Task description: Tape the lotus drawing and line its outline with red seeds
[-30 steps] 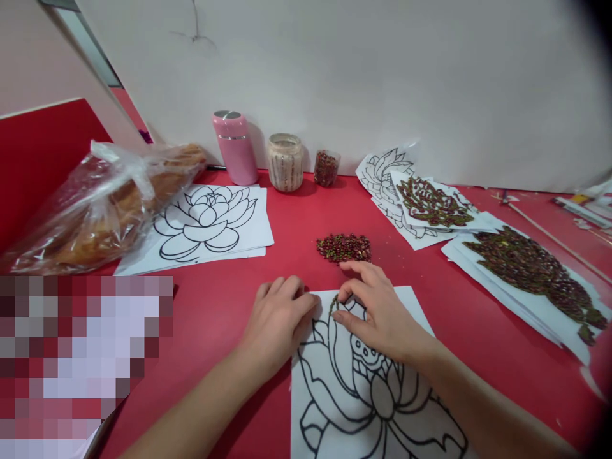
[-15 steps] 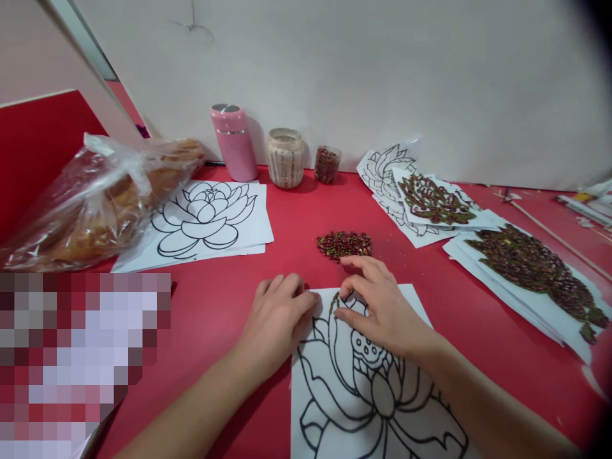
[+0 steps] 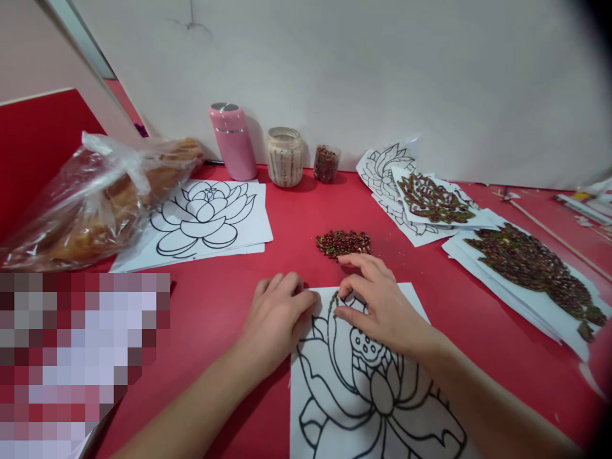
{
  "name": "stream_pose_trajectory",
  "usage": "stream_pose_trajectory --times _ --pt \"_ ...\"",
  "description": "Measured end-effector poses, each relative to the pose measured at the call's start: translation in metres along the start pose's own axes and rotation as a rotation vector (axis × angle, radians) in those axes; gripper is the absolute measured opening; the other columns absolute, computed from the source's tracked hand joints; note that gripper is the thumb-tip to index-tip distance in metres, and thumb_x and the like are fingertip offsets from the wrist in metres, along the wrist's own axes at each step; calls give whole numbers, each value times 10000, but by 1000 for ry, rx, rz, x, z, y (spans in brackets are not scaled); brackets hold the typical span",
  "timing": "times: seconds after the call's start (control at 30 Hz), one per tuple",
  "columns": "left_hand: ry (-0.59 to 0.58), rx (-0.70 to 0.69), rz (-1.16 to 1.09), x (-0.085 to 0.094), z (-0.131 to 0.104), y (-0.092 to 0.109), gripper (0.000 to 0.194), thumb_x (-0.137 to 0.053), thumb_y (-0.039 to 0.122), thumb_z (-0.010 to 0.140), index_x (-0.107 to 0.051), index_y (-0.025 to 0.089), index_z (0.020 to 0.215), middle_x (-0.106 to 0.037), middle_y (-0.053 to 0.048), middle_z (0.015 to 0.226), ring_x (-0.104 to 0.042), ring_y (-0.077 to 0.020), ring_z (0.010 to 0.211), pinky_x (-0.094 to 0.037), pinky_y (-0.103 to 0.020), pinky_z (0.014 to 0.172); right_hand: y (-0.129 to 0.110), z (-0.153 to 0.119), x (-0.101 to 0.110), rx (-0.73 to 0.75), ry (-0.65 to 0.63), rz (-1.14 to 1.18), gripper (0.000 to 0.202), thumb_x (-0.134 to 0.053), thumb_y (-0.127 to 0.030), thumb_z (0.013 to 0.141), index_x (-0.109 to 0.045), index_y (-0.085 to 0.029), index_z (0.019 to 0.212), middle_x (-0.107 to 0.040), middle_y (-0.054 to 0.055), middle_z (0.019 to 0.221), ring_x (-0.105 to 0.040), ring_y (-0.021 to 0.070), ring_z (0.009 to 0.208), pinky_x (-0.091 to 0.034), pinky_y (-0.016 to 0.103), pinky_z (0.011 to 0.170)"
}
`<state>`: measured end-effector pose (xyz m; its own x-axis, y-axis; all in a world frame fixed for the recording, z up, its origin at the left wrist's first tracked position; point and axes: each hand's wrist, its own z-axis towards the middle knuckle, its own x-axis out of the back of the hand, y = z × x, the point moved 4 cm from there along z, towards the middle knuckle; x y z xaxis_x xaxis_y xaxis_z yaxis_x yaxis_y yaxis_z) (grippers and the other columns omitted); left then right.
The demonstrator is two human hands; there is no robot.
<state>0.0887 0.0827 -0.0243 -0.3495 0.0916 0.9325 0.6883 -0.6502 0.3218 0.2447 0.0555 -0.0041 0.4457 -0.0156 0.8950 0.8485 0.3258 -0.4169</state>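
Observation:
A white sheet with a black-outlined lotus drawing (image 3: 329, 389) lies before me on the red table. A short line of small green beans (image 3: 333, 299) follows the tip of one petal. My right hand (image 3: 382, 306) hovers over the sheet's upper part, thumb and index finger apart beside that line; no bean shows between them. My left hand (image 3: 280, 312) rests at the sheet's upper left edge, palm down, its fingers loosely bent and the thumb reaching onto the corner. Just beyond my right fingers sits a pile of mixed red and green beans (image 3: 343, 243).
At the back stand a pink tumbler (image 3: 234, 143), a glass jar (image 3: 285, 158) and a small cup of beans (image 3: 327, 164). Left are lotus sheets (image 3: 248, 233) and a plastic bag (image 3: 115, 204). Bean-covered pictures (image 3: 530, 274) lie right, near a thin stick (image 3: 559, 236).
Hardly anything differs. Both hands keep their places and finger positions, and the whole view has shifted very slightly.

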Motion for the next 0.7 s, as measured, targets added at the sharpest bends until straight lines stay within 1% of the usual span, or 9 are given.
stream_pose_trajectory --times 0.1,0.2,0.3,0.47,0.6,0.7 --pt "2 2 -3 0 -1 0 208 -414 185 826 -612 236 866 -499 -34 816 -440 -180 771 -295 -316 658 2 0 -1 -22 -10 56 156 -596 -338 735 -526 -226 817 -387 31 1254 -273 218 1205 -271 419 963" --pt "2 2 -7 0 -2 1 211 -408 197 835 -613 238 868 -500 -34 817 -440 -181 770 -294 -317 657 6 0 -1 -32 -6 139 143 -549 -355 774 -528 -227 834 -398 44 1229 -285 206 1199 -288 410 952" --pt "-3 3 -12 0 -2 1 207 -415 195 832 -611 241 882 -498 -33 819 -439 -180 772 -294 -316 658 10 0 0 -36 22 179 105 -503 -318 808 -531 -227 850 -406 54 1201 -289 192 1198 -304 392 942" --pt "-6 7 -15 0 -1 0 204 -423 182 822 -612 238 878 -498 -33 826 -440 -179 776 -294 -316 660 8 -1 -1 2 11 157 49 -533 -212 770 -551 -226 813 -386 36 1221 -278 182 1203 -274 377 976" --pt "-9 11 -18 0 -1 -1 206 -437 163 806 -612 244 879 -498 -29 827 -442 -178 776 -292 -313 656 2 -2 0 62 -15 114 77 -534 -153 738 -568 -219 759 -374 22 1244 -261 195 1213 -256 382 993" --pt "-6 10 -11 -1 -1 -1 207 -442 157 799 -612 244 879 -499 -30 829 -442 -181 782 -292 -313 658 -2 -2 0 97 -21 69 101 -517 -140 742 -580 -218 759 -372 20 1261 -250 212 1220 -245 409 997"
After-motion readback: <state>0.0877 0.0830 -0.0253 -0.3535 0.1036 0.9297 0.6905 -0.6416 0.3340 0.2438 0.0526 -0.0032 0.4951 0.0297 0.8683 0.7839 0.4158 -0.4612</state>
